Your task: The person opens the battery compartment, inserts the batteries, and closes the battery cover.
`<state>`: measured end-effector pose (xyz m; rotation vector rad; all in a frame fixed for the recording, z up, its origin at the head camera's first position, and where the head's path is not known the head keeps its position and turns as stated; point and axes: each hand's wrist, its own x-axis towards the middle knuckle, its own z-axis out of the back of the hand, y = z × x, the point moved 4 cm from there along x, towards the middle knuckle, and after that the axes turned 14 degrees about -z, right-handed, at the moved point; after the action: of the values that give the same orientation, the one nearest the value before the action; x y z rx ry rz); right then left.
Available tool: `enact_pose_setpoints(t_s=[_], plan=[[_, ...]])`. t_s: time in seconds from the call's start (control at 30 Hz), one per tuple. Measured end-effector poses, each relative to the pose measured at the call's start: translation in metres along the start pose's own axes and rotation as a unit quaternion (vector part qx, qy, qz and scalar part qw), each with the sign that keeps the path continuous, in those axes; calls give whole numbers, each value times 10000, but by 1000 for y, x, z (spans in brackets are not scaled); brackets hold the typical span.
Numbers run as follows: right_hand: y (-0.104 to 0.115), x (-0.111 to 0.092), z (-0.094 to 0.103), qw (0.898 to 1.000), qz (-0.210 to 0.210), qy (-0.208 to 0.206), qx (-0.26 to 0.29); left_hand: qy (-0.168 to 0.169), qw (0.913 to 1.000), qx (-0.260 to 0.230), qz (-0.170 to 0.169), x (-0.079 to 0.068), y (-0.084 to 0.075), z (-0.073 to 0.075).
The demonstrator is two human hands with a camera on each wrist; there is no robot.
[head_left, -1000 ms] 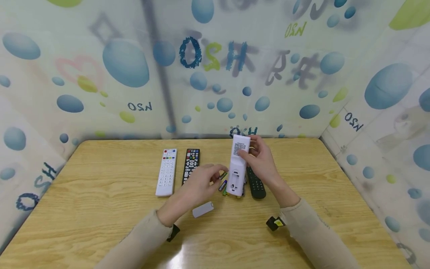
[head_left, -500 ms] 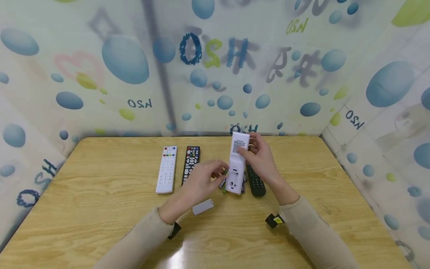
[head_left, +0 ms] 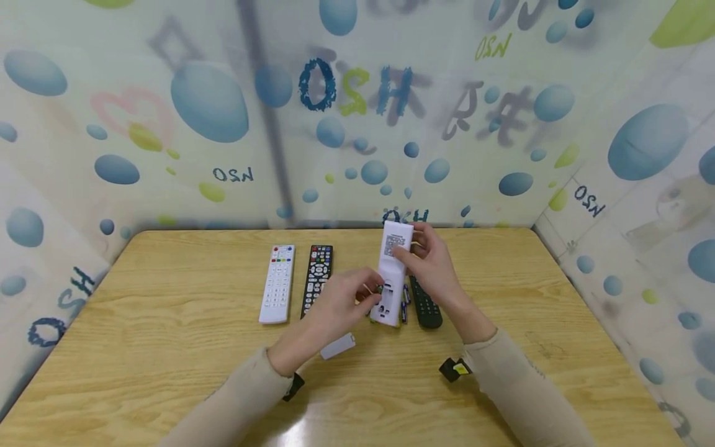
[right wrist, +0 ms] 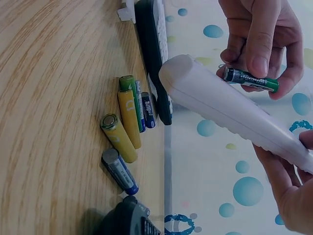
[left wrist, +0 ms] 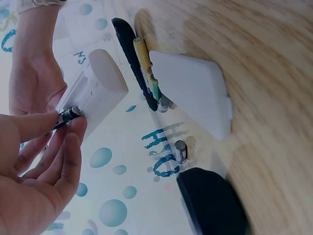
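Above the counter (head_left: 139,372), amid loose batteries (right wrist: 129,117), a black remote (head_left: 318,271) and a pale cover (head_left: 338,346) (both partly behind the left arm (head_left: 240,391)), pinching a green battery (right wrist: 251,80) in left fingers (right wrist: 264,36), close beside the upturned white remote (head_left: 392,268) gripped in right fingers (right wrist: 270,165)

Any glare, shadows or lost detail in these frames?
Head view: glare on the table near the bottom edge, label print on the held remote too small to read; left wrist view: soft shadow beside the lone battery; right wrist view: dim, with a shadow beside the dark remote.
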<state>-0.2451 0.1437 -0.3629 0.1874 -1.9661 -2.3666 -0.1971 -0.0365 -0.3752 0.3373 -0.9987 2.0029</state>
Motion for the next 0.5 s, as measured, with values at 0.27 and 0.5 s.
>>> enact_pose_setpoints(t_s=[0.27, 0.5], plan=[[3, -1, -2, 9999, 70, 28, 95, -83, 9999, 23, -130, 2, -2, 0], [2, -4, -3, 9998, 86, 86, 134, -174, 9997, 116, -140, 0, -5, 1]])
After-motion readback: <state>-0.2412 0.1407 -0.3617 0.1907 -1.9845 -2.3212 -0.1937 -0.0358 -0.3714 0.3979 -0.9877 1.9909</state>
